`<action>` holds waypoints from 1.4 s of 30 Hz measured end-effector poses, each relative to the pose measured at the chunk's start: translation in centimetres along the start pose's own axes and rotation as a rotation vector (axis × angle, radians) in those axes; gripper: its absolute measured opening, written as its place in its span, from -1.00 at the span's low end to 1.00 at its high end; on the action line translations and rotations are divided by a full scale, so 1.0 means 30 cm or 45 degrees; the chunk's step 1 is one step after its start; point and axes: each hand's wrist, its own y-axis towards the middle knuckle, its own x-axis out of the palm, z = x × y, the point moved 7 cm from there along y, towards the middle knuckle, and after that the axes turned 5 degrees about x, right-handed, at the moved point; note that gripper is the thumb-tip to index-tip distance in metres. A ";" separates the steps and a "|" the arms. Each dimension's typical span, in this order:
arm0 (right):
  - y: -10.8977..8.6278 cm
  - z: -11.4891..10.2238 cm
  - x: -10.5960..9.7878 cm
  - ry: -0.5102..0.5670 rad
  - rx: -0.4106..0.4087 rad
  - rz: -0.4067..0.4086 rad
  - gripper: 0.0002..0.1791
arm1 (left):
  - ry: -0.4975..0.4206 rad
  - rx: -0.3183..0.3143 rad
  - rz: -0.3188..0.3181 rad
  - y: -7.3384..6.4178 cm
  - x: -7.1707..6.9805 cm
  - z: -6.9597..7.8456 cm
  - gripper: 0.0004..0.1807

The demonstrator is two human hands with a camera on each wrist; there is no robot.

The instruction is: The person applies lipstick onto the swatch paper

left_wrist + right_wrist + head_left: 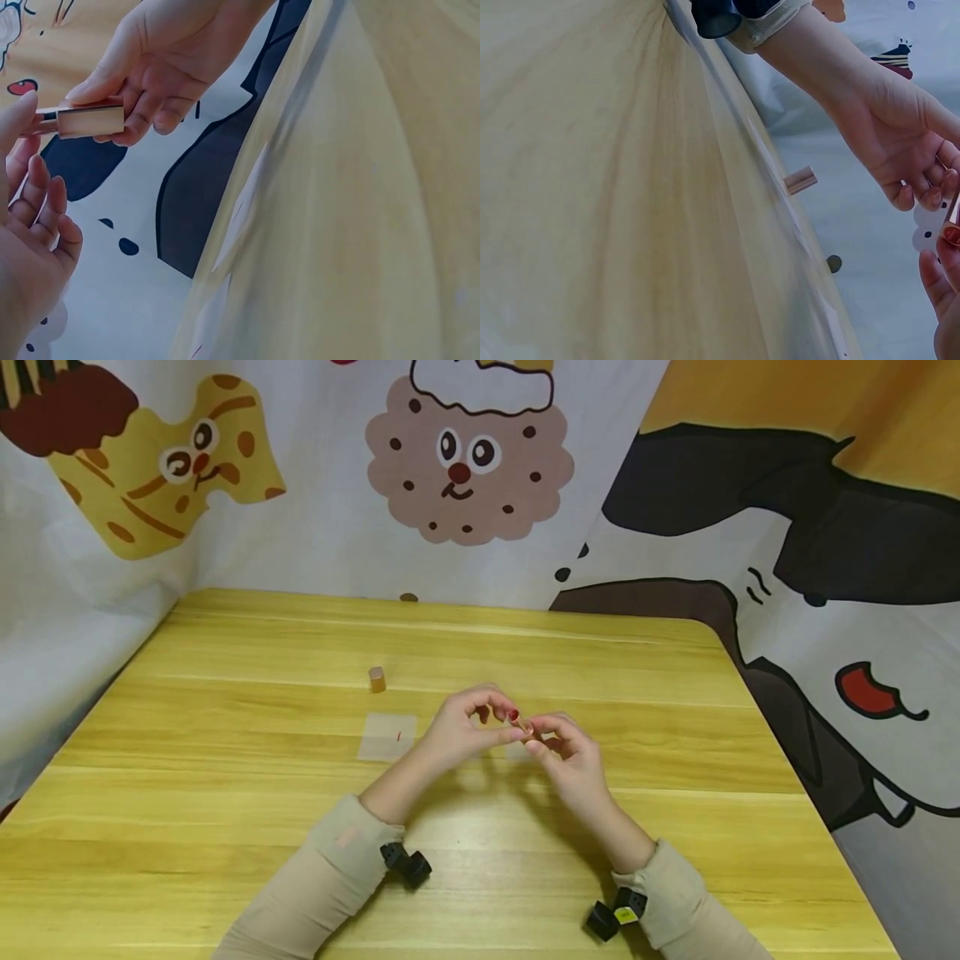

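Observation:
Above the table, both hands meet at a small rose-gold lipstick [91, 121], which has something red at one end. My left hand [468, 722] pinches the end nearer to it between thumb and fingers. At the other end, the thumb and fingers of my right hand [573, 760] grip the gold part. Whether the two parts are joined cannot be told, as fingertips cover the middle. To the left of the hands, a small square of pale paper [386, 737] bears a short red stroke. A second pale sheet [516, 750] lies beneath the hands, mostly hidden.
Behind the first paper, a short rose-gold cylinder [377, 680] stands upright on the wooden table [255, 710]. A cartoon-printed cloth [300, 552] hangs at the table's back edge. Each wrist carries a small black camera, one at the left sleeve [405, 864].

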 end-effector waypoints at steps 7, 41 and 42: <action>0.004 -0.004 -0.005 0.037 -0.012 0.007 -0.73 | 0.006 0.044 0.013 0.009 -0.025 0.012 -0.76; 0.001 0.004 0.000 0.038 -0.019 -0.006 -0.73 | 0.059 0.115 0.407 0.012 -0.322 0.148 -0.80; 0.001 0.004 0.000 0.034 -0.019 -0.006 -0.73 | 0.058 0.120 0.420 0.012 -0.333 0.137 -0.80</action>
